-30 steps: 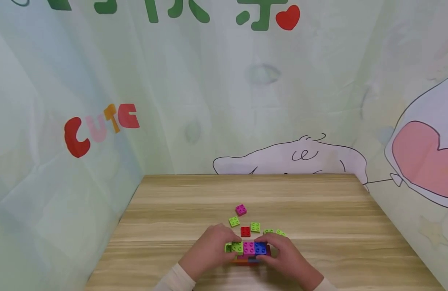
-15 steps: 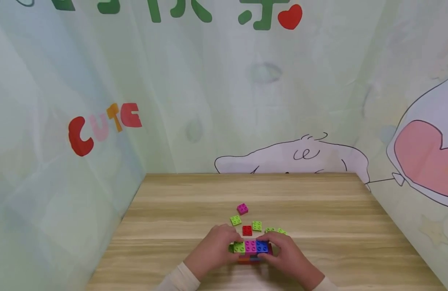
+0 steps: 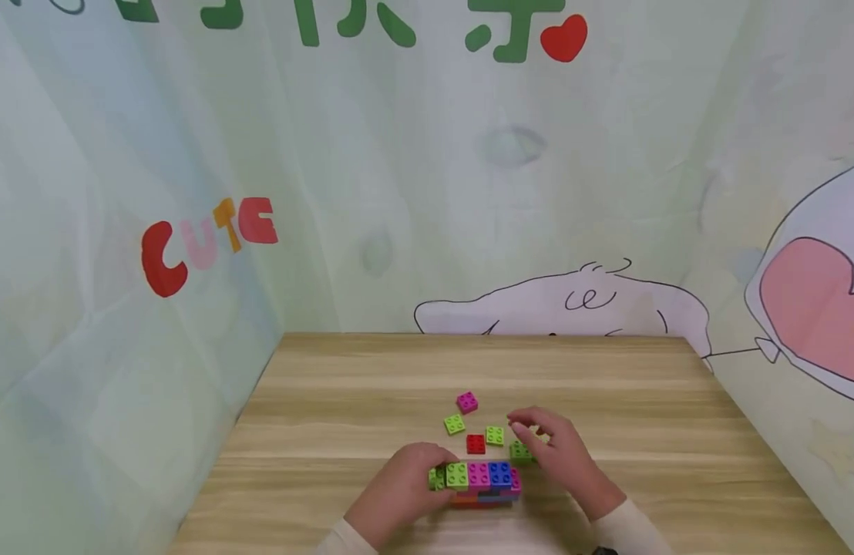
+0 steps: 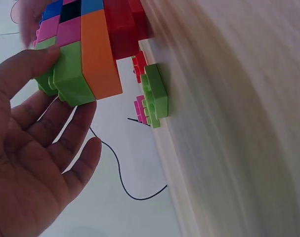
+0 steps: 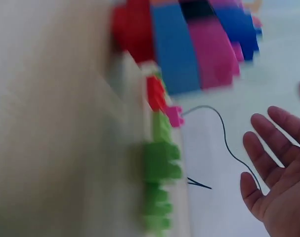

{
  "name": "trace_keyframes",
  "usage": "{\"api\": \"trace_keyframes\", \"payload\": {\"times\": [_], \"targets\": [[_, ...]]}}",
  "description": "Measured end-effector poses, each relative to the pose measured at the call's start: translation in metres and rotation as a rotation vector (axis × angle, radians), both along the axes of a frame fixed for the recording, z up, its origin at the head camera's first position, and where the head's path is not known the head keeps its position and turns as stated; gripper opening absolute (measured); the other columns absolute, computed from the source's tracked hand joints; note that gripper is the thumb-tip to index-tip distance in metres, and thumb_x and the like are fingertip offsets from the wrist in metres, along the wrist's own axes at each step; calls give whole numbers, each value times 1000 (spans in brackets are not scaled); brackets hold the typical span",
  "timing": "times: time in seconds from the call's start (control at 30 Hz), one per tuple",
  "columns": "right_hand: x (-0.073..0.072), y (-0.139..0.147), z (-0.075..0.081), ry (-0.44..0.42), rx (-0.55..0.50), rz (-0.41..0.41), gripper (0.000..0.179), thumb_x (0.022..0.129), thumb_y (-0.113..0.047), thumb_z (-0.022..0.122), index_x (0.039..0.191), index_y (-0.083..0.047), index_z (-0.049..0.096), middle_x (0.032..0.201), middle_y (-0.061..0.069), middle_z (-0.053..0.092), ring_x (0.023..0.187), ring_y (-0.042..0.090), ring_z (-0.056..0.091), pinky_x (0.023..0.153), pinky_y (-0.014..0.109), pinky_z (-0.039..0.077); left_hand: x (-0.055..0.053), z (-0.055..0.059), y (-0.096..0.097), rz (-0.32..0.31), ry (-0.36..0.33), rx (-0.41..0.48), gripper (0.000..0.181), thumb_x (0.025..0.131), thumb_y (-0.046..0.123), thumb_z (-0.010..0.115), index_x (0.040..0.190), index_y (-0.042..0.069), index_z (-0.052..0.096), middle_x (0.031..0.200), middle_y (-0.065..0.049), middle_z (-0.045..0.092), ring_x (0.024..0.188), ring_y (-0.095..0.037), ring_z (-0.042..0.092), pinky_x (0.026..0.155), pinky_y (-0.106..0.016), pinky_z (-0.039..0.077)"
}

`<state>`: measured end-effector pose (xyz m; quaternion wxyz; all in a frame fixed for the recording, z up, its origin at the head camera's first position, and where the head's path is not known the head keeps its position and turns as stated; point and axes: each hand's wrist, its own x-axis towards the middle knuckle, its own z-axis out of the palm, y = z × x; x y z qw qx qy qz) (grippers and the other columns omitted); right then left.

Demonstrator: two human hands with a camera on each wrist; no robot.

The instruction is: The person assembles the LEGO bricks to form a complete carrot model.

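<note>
A layered wall of toy building bricks point(image 3: 479, 475) stands near the front of the table, with a lime, a pink and a blue brick along its top. My left hand point(image 3: 408, 484) grips its left end. In the left wrist view the thumb presses a green brick point(image 4: 73, 74) beside an orange brick point(image 4: 99, 54), with the other fingers behind. My right hand point(image 3: 564, 451) is raised off the wall, fingers relaxed, over a green brick point(image 3: 520, 452). In the right wrist view that hand point(image 5: 285, 177) holds nothing, and a blue brick point(image 5: 174, 52) marks the wall's near end.
Behind the wall lie a red brick point(image 3: 475, 444), two lime bricks, one point(image 3: 495, 435) by the red and one point(image 3: 455, 424) farther left, and a dark pink brick point(image 3: 467, 402). The wooden table point(image 3: 330, 401) meets a printed cloth backdrop point(image 3: 371, 193) on three sides.
My right hand has left the right end of the wall and moved back and right to the loose green bricks. The left hand keeps its grip on the wall.
</note>
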<state>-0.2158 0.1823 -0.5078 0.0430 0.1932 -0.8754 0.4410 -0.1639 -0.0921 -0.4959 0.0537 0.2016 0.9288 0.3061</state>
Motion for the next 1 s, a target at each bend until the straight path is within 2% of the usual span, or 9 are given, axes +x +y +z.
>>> {"api": "trace_keyframes", "payload": {"times": [0.07,0.17,0.3,0.4,0.53,0.67,0.77,0.9,1.0], "targets": [[-19,-5,9,-21,76,-5,18,101,-23,69,117,-19,75,109,-8,72,103,14,66,89,41,53,0,2,-1,-3,5,-16,36,79,27,89,112,22,77,112,9,73,109,-16,66,98,-46,54],[-47,-16,15,-38,237,73,26,98,-23,73,123,-15,73,114,-3,72,105,18,65,91,44,55,-1,4,-3,-12,-5,-20,34,78,26,90,110,21,78,107,12,72,104,-13,66,96,-45,55],[-76,-35,10,-97,422,184,41,98,-28,74,137,-18,67,136,4,64,126,27,60,105,50,50,-1,4,-3,-27,-19,-15,32,79,26,89,109,21,78,103,15,70,100,-9,64,95,-43,55],[-88,-48,3,-120,516,242,46,97,-27,74,142,-23,64,146,2,58,136,30,53,110,53,46,-1,2,-2,-36,-27,-11,32,79,26,89,108,22,78,101,16,69,99,-8,63,95,-42,54],[-97,-56,-12,-51,586,298,35,96,-24,76,131,-25,72,127,-7,66,122,21,60,106,46,50,1,1,2,-53,-42,15,30,79,26,89,107,24,78,98,19,68,95,-3,61,92,-37,54],[-100,-53,-21,45,608,295,19,97,-28,76,116,-25,76,104,-13,68,101,13,63,99,42,53,4,2,4,-68,-33,39,32,78,24,89,108,23,78,97,20,67,92,-1,59,89,-33,54],[-93,-47,-13,24,537,225,26,95,-29,77,119,-21,75,102,-12,67,99,14,63,97,43,54,5,2,3,-64,-23,47,34,77,23,89,109,22,78,96,20,67,91,0,58,88,-32,54],[-68,-31,11,2,346,155,35,92,-23,80,126,-18,72,105,-12,66,103,18,64,96,44,55,3,1,1,-54,5,50,34,77,23,89,109,23,78,97,20,68,92,-1,59,89,-34,54],[-40,-17,29,52,268,206,36,89,-19,83,124,-19,73,105,-16,67,102,14,65,94,43,56,2,0,-1,-44,23,36,34,77,24,89,109,23,78,99,19,69,94,-3,61,91,-36,54]]}}
